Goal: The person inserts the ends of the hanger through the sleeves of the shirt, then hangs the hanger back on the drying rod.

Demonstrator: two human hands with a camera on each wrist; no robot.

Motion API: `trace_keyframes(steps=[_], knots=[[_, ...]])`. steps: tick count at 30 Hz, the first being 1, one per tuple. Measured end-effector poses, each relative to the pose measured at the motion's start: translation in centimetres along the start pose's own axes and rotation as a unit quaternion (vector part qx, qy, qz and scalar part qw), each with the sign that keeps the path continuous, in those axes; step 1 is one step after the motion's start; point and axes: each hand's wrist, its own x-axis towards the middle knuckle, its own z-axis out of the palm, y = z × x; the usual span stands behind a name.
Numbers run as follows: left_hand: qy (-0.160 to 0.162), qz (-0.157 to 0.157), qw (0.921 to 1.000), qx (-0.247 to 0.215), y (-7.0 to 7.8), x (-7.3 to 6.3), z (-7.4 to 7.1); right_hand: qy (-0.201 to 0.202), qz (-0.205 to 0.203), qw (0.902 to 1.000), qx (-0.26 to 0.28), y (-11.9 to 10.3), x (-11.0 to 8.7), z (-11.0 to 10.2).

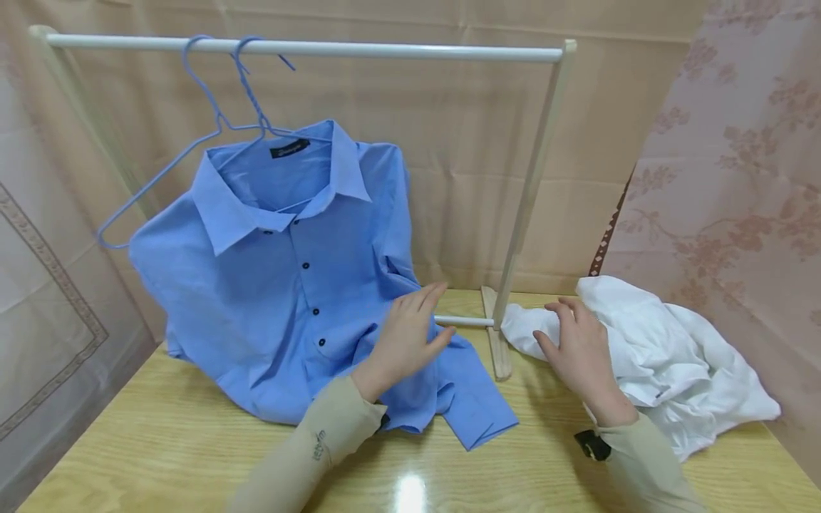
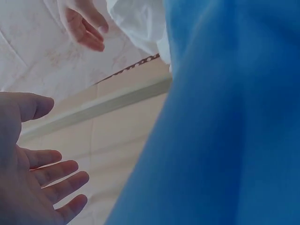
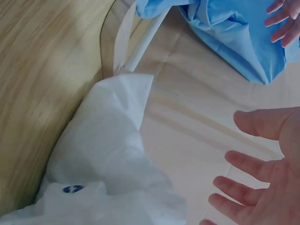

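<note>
A blue button-up shirt (image 1: 256, 285) hangs on a blue wire hanger (image 1: 253, 92) from the rack's top bar, its lower part and one sleeve lying on the table. In front of the shirt's right side is my left hand (image 1: 404, 335), fingers extended and holding nothing; the left wrist view shows its palm beside the blue cloth. My right hand (image 1: 580, 349) is over the left edge of a crumpled white garment (image 1: 667, 349), fingers spread and slightly bent. Nothing lies within its grasp in the right wrist view, where the white cloth (image 3: 108, 140) is off to the side.
A second blue hanger (image 1: 160, 174), bare, hangs left of the shirt. The rack has a white top bar (image 1: 410, 50), a wooden upright (image 1: 532, 178) and a foot (image 1: 497, 342) on the wooden table (image 1: 474, 470). Beige curtains (image 1: 462, 128) stand close behind.
</note>
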Motion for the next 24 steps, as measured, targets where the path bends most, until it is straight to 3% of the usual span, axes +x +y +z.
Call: trace_keyframes(steps=[9, 17, 24], knots=[[-0.048, -0.004, 0.9988, 0.007, 1.0, 1.0, 1.4, -0.037, 0.022, 0.9989, -0.02, 1.5, -0.1, -0.4], [-0.067, -0.026, 0.9974, -0.002, 1.4, 2.0, 2.1, -0.085, 0.046, 0.995, -0.022, 2.6, 0.1, -0.7], [-0.083, -0.023, 0.9963, 0.005, 1.8, 2.5, 2.7, -0.121, 0.071, 0.9898, -0.024, 3.1, 0.1, -1.1]])
